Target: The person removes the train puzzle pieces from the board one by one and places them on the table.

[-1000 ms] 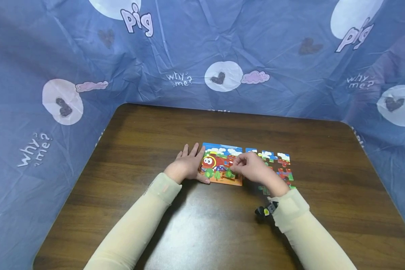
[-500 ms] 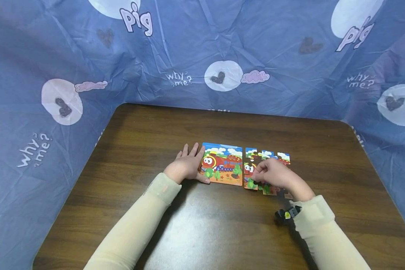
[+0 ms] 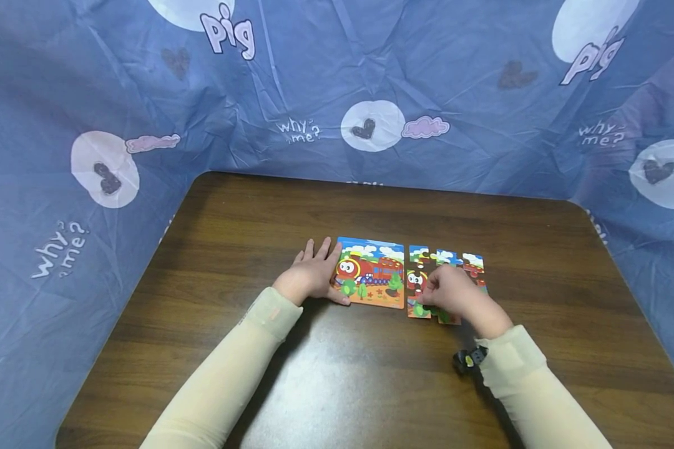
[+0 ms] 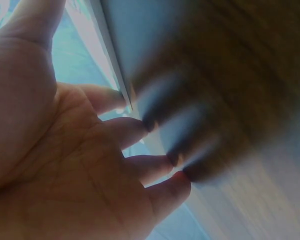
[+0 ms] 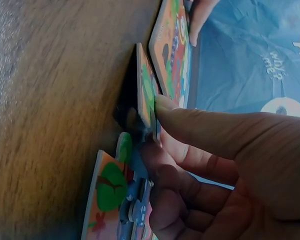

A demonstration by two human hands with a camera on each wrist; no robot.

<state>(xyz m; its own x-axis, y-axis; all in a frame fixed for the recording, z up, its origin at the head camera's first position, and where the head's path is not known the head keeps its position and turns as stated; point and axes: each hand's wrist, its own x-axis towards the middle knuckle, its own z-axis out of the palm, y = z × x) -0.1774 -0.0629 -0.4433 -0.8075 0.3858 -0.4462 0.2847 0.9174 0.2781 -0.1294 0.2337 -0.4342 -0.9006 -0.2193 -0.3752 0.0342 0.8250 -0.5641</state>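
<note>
My left hand (image 3: 311, 274) lies on the table with its fingers spread and straight, touching the left edge of a picture card (image 3: 383, 295) that shows a red train. In the left wrist view its fingertips meet the tabletop. My right hand (image 3: 455, 290) is over a jigsaw of the same train picture. Between thumb and fingers it pinches a green and orange puzzle piece (image 5: 145, 92), tilted up from the table in the right wrist view. That piece is at the jigsaw's lower left corner. A train-face piece (image 3: 415, 279) lies just above it. The hand hides the jigsaw's middle.
Other puzzle pieces, such as a cloud piece (image 3: 446, 256) and a top right piece (image 3: 473, 262), lie with gaps between them. A brown wooden table (image 3: 258, 218) carries everything. Behind it hangs a blue printed cloth (image 3: 314, 75).
My right hand has moved rightward off the picture card to the jigsaw's lower left, then shifted slightly. The left hand has stayed put.
</note>
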